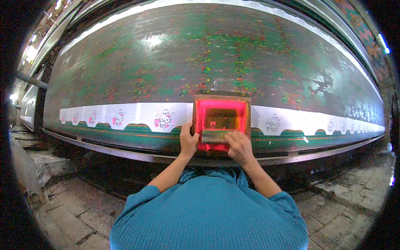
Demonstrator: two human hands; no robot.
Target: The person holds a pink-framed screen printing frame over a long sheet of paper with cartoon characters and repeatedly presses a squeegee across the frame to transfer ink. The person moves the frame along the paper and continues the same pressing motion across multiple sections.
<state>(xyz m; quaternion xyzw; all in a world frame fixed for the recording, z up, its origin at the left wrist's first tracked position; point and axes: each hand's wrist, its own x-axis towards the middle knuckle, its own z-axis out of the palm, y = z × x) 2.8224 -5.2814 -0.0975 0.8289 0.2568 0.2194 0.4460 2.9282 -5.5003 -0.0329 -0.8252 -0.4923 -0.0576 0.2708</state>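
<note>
A screen-printing frame with brown edges and bright pink ink inside lies over the row of white fabric pieces along the table's near edge. My left hand grips the frame's left side near its lower corner, thumb toward the inside. Within the frame, my right hand is closed on a grey squeegee, slightly blurred. The squeegee lies crosswise on the mesh, below a darker patch with small figures. Pieces left of the frame carry cartoon figures with pink parts; those to its right show mostly grey outlines.
The long printing table is dark, spotted with green, red and yellow ink. Another white fabric strip follows its far edge. A metal rail borders the near side, above a paved floor. At the left a pipe juts out.
</note>
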